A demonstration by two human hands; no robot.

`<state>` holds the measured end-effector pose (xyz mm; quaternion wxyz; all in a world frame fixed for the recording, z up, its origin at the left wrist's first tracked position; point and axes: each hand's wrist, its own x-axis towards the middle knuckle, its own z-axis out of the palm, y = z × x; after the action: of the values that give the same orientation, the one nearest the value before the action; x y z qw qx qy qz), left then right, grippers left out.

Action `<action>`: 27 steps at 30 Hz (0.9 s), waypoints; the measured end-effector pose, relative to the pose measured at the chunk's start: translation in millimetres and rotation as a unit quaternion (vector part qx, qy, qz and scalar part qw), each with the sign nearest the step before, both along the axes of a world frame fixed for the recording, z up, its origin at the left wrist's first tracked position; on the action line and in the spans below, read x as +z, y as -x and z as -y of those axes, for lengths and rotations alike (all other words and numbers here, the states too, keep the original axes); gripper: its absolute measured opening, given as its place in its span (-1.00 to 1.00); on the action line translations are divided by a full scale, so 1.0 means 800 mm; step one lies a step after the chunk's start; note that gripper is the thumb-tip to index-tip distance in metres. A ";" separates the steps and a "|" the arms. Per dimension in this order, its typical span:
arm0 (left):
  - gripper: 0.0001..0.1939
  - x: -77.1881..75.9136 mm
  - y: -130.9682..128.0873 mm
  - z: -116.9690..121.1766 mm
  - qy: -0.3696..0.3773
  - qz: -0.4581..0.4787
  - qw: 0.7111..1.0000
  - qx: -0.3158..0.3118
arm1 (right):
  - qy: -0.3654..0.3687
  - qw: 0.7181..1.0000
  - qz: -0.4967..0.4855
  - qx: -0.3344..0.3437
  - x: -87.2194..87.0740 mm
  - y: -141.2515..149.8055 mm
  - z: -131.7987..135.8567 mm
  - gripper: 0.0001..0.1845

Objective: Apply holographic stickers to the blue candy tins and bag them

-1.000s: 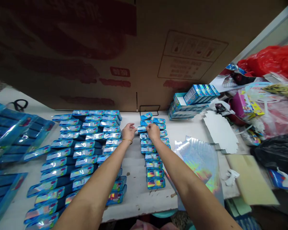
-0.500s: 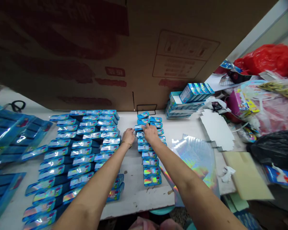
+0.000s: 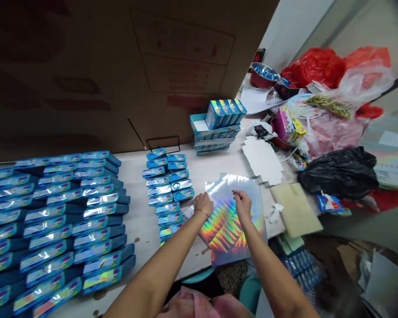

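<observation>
Shiny holographic plastic sheets point(image 3: 232, 229) lie overlapping on the table in front of me. My left hand point(image 3: 204, 204), with a thin bracelet at the wrist, rests at their left upper edge, its fingers lying on the sheet. Over the same sheets, my right hand point(image 3: 243, 205) has its thumb and forefinger drawn together; whether anything thin is between them is too small to tell. Left of the hands stand two short columns of small blue boxes point(image 3: 167, 208) with shiny tops, two of them bearing a round mark.
Many more blue boxes point(image 3: 49, 229) stand in rows at the left. A large cardboard carton point(image 3: 96, 57) walls off the back. Beside it is an open display tray point(image 3: 199, 123) with boxes. A white card point(image 3: 263, 161), yellow pad point(image 3: 296, 207) and black bag point(image 3: 340, 174) lie right.
Both hands have left the short columns of blue boxes and moved right, onto the holographic sheets. The view has turned to the right.
</observation>
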<state>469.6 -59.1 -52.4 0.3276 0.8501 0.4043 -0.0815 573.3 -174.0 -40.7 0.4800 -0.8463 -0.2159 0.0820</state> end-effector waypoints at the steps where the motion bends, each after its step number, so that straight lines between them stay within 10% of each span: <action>1: -0.63 -0.012 -0.005 0.003 -0.009 -0.021 0.999 0.032 | 0.000 1.000 0.005 0.022 -0.001 0.003 0.003 -0.73; 5: -0.79 -0.038 -0.013 -0.001 0.030 0.007 0.997 0.076 | 0.058 0.979 0.098 0.168 0.001 0.007 -0.011 -0.69; 10: -0.82 -0.033 -0.017 -0.006 0.076 0.075 0.993 0.041 | 0.242 0.867 0.294 0.322 -0.003 -0.011 -0.029 -0.70; 17: -0.84 -0.020 -0.016 -0.016 0.128 0.145 0.981 0.027 | 0.235 0.801 0.391 0.389 0.002 -0.026 -0.018 -0.75; 22: -0.86 -0.018 -0.016 -0.018 0.117 0.165 0.978 0.058 | 0.255 0.818 0.335 0.393 0.051 -0.017 -0.007 -0.83; 27: -0.80 -0.001 -0.007 -0.024 0.117 0.216 0.963 0.111 | 0.199 0.924 0.106 0.308 0.111 -0.003 -0.022 -0.88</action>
<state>475.1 -39.5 -53.4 0.5109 0.7534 0.4030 0.0944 575.7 -156.1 47.9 0.2268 -0.8200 -0.4948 0.1768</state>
